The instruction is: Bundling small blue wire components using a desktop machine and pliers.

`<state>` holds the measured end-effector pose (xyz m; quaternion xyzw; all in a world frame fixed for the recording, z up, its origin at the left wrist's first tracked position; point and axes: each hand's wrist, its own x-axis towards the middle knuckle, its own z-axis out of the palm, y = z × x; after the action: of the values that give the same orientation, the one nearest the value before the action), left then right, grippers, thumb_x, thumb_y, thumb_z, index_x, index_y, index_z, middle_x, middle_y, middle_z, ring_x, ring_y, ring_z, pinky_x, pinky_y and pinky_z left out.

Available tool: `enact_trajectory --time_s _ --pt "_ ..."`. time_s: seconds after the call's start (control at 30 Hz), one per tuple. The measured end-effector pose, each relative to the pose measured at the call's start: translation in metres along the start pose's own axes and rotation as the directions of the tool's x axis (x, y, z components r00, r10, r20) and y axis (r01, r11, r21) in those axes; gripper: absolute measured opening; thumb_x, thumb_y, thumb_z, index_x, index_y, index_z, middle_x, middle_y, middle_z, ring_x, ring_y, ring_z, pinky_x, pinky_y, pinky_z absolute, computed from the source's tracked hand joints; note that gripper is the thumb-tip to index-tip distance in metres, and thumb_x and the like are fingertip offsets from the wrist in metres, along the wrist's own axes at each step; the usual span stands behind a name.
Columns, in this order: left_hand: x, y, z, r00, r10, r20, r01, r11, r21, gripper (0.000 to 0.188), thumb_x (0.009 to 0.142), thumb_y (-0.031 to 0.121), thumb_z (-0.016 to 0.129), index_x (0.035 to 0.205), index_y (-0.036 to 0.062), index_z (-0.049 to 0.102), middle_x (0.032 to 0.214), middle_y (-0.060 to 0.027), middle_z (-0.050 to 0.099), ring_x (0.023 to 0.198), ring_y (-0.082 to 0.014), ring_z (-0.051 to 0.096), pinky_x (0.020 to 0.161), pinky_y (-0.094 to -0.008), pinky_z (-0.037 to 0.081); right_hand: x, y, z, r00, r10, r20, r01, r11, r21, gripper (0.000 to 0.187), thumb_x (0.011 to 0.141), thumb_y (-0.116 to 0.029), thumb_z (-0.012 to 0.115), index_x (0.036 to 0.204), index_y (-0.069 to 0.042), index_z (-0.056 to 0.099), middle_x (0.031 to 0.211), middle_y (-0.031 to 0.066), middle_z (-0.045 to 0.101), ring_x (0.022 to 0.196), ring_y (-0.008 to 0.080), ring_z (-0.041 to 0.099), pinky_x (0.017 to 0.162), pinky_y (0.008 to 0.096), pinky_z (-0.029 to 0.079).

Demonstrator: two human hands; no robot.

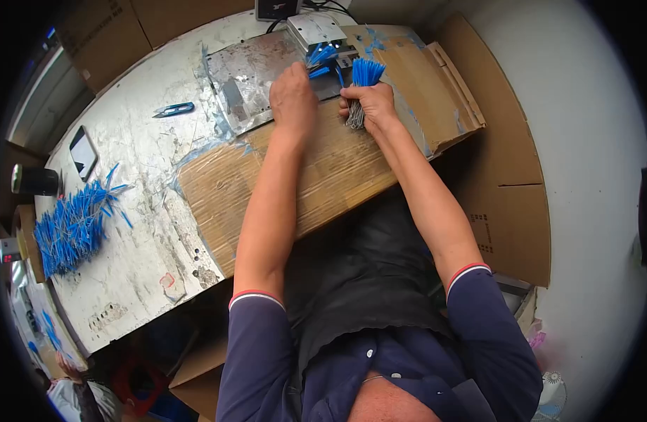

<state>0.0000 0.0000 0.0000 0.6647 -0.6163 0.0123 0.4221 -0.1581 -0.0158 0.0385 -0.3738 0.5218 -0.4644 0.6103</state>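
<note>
My right hand (pixel 375 105) is closed around an upright bundle of thin metal wires with blue sleeved ends (pixel 366 72). The blue ends stick up above the fist, and the looped bare wire ends hang below it. Just left of it, my left hand (pixel 293 98) has its fingers curled in beside a few loose blue-sleeved wires (pixel 322 55) at a small metal machine (pixel 316 29). Its fingertips are partly hidden, so what they pinch does not show. Under that hand lies a scuffed metal plate (pixel 253 63).
Taped cardboard (pixel 218 186) covers the near table edge. At left lie thread snips (pixel 174 110), a phone (pixel 83 151), a dark cup (pixel 35 180) and a heap of blue-sleeved wires (pixel 70 228). A carton (pixel 436 77) stands right. Another person's hand (pixel 69 367) shows lower left.
</note>
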Motion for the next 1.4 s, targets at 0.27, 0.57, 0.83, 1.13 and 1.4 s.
enact_trajectory --time_s 0.27,0.57,0.83,1.13,1.4 --pt "-0.001 -0.001 0.004 0.997 0.074 -0.038 -0.072 0.995 0.063 0.008 0.091 0.007 0.055 0.096 0.004 0.059 0.092 -0.0163 0.065 0.088 -0.0362 0.064 0.075 -0.0466 0.051 0.006 -0.004 0.006 0.998 0.026 -0.05 -0.03 0.996 -0.079 0.009 0.077 0.009 0.068 0.072 0.009 0.061 0.065 0.0171 0.063 0.05 0.0245 0.064 0.042 0.0358 0.055" --pt "0.003 0.0 0.002 0.963 -0.126 -0.239 0.118 0.992 -0.047 0.007 0.093 0.01 0.059 0.095 0.004 0.059 0.09 -0.0164 0.065 0.088 -0.0372 0.064 0.074 -0.0479 0.048 0.03 -0.008 0.015 0.991 0.016 -0.135 -0.036 0.988 -0.15 0.008 0.076 0.01 0.067 0.071 0.01 0.061 0.066 0.0192 0.064 0.052 0.0266 0.066 0.042 0.0379 0.056" --pt "0.002 -0.001 0.002 0.967 -0.026 -0.255 0.009 0.998 -0.07 0.007 0.092 0.011 0.06 0.096 0.0047 0.059 0.089 -0.0172 0.066 0.086 -0.0382 0.063 0.076 -0.0479 0.047 0.021 -0.005 0.014 0.996 0.031 -0.078 -0.03 0.999 0.015 0.007 0.079 0.008 0.067 0.08 0.013 0.062 0.07 0.0202 0.064 0.054 0.0289 0.067 0.045 0.0404 0.058" --pt "0.0 0.001 0.001 0.995 -0.006 -0.1 -0.006 0.994 -0.114 0.011 0.091 0.011 0.063 0.099 0.0051 0.06 0.088 -0.0184 0.069 0.083 -0.0387 0.067 0.073 -0.0497 0.05 0.009 0.001 -0.003 0.996 -0.06 0.059 0.05 0.987 0.154 0.012 0.079 0.003 0.071 0.088 0.009 0.064 0.075 0.0156 0.066 0.061 0.0254 0.068 0.055 0.0395 0.062" --pt "0.0 0.003 0.0 0.994 0.003 -0.109 -0.014 0.995 -0.104 0.01 0.091 0.011 0.063 0.099 0.0048 0.061 0.085 -0.0187 0.069 0.081 -0.0389 0.067 0.071 -0.0492 0.051 0.005 0.001 -0.005 0.997 -0.055 0.045 0.052 0.996 0.069 0.016 0.078 0.001 0.077 0.088 0.003 0.065 0.075 0.0115 0.067 0.063 0.0216 0.067 0.055 0.0349 0.06"
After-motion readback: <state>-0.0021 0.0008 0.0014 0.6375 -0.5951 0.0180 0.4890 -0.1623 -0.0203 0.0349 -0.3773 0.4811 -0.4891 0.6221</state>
